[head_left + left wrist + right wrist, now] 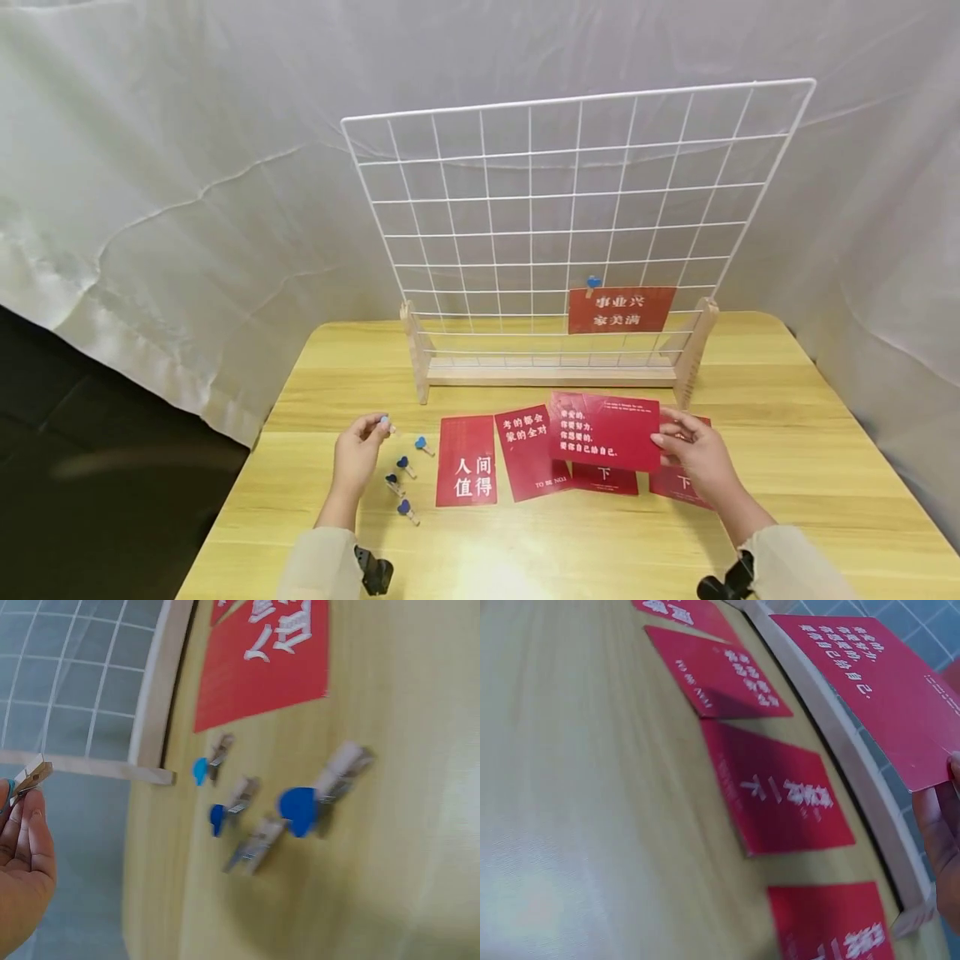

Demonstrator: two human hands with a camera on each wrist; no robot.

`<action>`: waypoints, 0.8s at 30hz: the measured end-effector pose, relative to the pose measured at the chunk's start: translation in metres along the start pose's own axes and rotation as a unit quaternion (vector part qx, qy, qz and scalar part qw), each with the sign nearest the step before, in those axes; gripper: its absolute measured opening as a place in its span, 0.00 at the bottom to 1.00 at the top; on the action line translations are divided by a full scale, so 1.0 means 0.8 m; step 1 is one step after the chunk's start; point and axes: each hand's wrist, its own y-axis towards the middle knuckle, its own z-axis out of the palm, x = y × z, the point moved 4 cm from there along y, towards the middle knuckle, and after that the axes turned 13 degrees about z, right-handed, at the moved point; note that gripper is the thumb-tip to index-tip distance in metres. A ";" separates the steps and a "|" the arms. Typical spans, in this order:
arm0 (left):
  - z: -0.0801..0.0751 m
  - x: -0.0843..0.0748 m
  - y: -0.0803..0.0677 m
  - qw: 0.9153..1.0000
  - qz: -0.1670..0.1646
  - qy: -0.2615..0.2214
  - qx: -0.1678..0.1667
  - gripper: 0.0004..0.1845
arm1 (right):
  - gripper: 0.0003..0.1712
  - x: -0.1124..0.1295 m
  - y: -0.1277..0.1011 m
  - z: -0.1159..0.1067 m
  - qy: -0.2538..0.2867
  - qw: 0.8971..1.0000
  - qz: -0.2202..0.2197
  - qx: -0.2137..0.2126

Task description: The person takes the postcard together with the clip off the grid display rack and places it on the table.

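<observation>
My left hand [357, 450] pinches a small wooden clothespin [31, 780] with a light blue heart, raised over the left side of the table. In my right hand [697, 458] is a red card [604, 432] with white writing, gripped at its right edge and held above other cards. Below it, two red cards lie partly covered, one [604, 479] under the held card and one [678, 485] behind my right hand. Two more red cards, one upright [467, 475] and one tilted [528, 458], lie to the left. Several heart clothespins [406, 467] lie beside my left hand.
A white wire grid [555, 200] stands in a wooden base [551, 372] at the back of the table [495, 550]. One red card [621, 321] hangs low on the grid's right half, under a blue heart clothespin [593, 284]. Pale cloth [187, 167] surrounds the table.
</observation>
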 end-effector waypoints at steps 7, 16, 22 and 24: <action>0.001 0.026 -0.030 0.999 -0.040 -0.007 -0.026 0.17 | 0.18 -0.041 -0.019 -0.013 0.052 0.998 0.028 0.014; -0.002 0.098 -0.057 0.989 -0.054 -0.099 -0.100 0.19 | 0.22 -0.082 -0.044 -0.019 0.086 0.993 0.081 0.009; -0.008 0.085 -0.069 0.985 -0.104 -0.062 -0.124 0.18 | 0.22 -0.103 -0.058 -0.027 0.081 0.990 0.115 0.009; -0.010 0.080 -0.072 0.983 -0.115 -0.070 -0.128 0.18 | 0.21 -0.108 -0.062 -0.030 0.080 0.989 0.124 0.006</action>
